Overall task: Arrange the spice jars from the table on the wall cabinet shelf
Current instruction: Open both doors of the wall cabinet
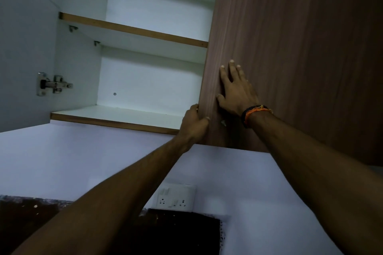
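left hand (193, 120) curls its grip round the free edge of the wood-grain cabinet door (290, 47), low down. right hand (236, 91) lies flat on the door face, fingers straight, grasping nothing. lower shelf (116, 118) and upper shelf (132, 30) show bare where visible. no spice jars in view; the surface is mostly out of frame. judgement: opening the door. swing it fully wide, pull from the edge, keep the head back from its arc, then fetch jars.
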